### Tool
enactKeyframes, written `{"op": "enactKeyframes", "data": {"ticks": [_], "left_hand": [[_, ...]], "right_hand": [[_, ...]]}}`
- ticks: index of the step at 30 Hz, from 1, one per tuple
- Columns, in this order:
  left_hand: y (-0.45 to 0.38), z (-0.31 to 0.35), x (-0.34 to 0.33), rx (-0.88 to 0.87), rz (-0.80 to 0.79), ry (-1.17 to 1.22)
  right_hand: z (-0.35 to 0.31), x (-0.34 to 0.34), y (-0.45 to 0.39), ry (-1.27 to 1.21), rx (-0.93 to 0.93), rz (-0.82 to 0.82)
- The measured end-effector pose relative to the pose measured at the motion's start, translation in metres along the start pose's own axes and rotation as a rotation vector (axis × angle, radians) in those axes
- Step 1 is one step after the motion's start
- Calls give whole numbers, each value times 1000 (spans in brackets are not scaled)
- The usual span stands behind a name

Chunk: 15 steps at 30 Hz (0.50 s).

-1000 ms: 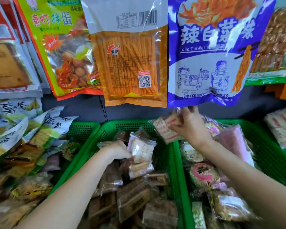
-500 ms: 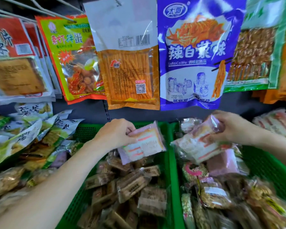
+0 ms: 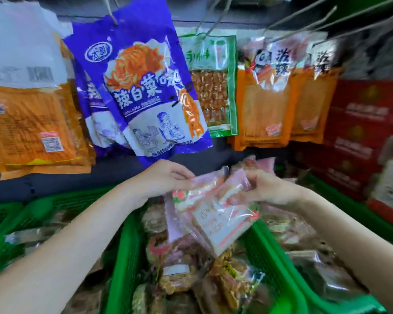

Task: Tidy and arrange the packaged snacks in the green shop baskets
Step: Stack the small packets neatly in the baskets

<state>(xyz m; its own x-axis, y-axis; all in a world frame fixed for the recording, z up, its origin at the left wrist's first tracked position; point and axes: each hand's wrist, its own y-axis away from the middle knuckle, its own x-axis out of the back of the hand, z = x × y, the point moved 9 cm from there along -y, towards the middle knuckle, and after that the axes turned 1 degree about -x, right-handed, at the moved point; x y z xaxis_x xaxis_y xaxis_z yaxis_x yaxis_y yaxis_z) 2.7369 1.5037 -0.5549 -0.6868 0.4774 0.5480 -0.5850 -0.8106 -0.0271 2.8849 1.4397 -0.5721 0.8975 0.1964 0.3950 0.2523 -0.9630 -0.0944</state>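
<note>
Both hands hold clear pink-and-white snack packets [image 3: 216, 214] together above the middle green basket [image 3: 123, 257]. My left hand [image 3: 166, 177] pinches the top edge of the packets from the left. My right hand [image 3: 266, 186] grips their upper right corner. The packets hang tilted, their lower end over the heap of wrapped snacks [image 3: 191, 275] in that basket. How many packets are in the bunch is blurred.
Another green basket [image 3: 309, 288] with dark packets lies to the right, one more [image 3: 14, 214] at the left. Large bags hang on hooks above: a purple one [image 3: 141, 91], orange ones [image 3: 30, 125], a green-edged one [image 3: 211, 85]. Red cartons [image 3: 368, 132] stack at right.
The view swung right. My left hand carried its packet over to the right-hand one; both hands now hold the packets together above the basket that was at right before.
</note>
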Motion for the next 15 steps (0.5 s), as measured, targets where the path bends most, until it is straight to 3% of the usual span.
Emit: {"op": "enactKeyframes", "data": {"ticks": [4,6,8,12,15], "left_hand": [[-28,30,-48,-40,-38,62],[-45,45,-64,-48,40,180],[-63,52,-74,-15,135,256],[-99,54,-111,5,120,10],[-113,64,-154,-100,30,-310]], "right_hand": [[15,45,37,-103,4,91],[20,83,59,-122,16,244],[36,134,86,-198,-6,501],[86,231,141,-226,-87,1076],[110,262,159,-9,-182,1253]]}}
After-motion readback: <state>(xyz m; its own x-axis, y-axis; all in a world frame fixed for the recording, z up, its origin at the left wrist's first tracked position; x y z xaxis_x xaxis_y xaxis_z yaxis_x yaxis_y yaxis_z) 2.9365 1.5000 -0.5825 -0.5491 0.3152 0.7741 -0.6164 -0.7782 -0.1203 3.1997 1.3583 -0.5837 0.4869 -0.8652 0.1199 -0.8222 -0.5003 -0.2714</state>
